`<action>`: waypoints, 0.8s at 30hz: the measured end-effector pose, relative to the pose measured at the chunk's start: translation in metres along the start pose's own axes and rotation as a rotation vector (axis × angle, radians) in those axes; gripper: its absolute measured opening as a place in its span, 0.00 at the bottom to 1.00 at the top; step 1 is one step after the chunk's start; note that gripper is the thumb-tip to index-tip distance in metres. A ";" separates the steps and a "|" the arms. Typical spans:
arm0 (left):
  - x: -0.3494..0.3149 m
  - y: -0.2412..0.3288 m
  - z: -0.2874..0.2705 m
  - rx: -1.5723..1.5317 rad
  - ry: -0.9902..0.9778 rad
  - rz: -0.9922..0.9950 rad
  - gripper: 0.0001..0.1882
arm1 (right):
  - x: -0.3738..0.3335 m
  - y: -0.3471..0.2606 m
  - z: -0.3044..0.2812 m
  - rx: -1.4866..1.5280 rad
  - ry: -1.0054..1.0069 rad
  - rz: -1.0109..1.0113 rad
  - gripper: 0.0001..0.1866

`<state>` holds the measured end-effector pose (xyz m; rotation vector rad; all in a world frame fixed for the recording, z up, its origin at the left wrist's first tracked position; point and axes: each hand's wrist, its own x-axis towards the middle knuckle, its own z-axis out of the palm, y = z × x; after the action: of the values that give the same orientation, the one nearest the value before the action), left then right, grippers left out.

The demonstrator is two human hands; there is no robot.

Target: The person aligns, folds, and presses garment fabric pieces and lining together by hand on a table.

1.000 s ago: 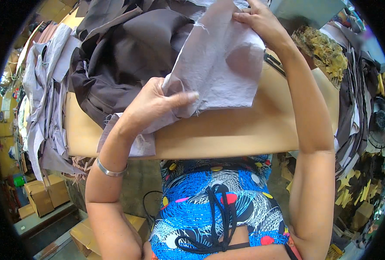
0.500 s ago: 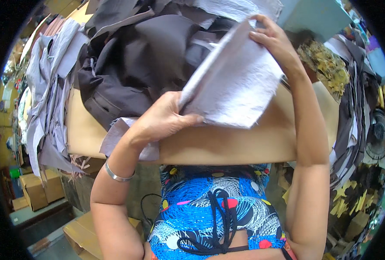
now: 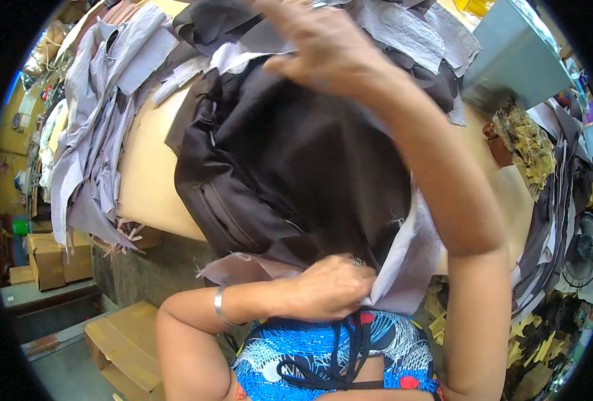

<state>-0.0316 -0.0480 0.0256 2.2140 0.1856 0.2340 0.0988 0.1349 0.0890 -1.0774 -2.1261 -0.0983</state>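
A large piece of dark brown sewn cloth (image 3: 316, 180) with a pale lilac underside is spread over the table, its near end hanging at the front edge. My left hand (image 3: 336, 286) is closed in a fist on that near end, close to my body; its fingertips are hidden. The pale flap (image 3: 410, 254) of the cloth turns up just right of this fist. Over the far part of the cloth my right hand (image 3: 326, 50) reaches out, open, fingers apart and slightly blurred. Stitched lines show on the cloth's left side.
Strips of pale cloth (image 3: 103, 127) hang over the left side of the tan table (image 3: 149, 174). A grey-blue bin (image 3: 520, 57) stands at the far right, near a yellowish clump (image 3: 523, 144). Cardboard boxes (image 3: 126, 341) sit on the floor at left.
The pale-sided piece held up in both hands has come down. My left hand has moved right and toward me; my right hand has let go and moved far and left. The dark cloth has shifted nearer.
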 end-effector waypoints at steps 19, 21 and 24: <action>-0.103 -0.028 -0.211 1.193 0.838 -0.721 0.19 | -0.190 -0.027 -0.060 -0.442 -0.156 -0.184 0.24; -0.022 -0.022 -0.174 1.059 0.827 -0.207 0.14 | -0.215 -0.034 -0.061 -0.341 -0.365 -0.103 0.29; 0.034 -0.001 -0.136 1.164 0.532 0.030 0.09 | -0.211 -0.043 -0.057 -0.231 -0.273 -0.167 0.29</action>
<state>-0.0305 0.0637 0.1095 3.2440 0.7231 0.9144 0.1798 -0.0542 0.0049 -1.0920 -2.4979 -0.2975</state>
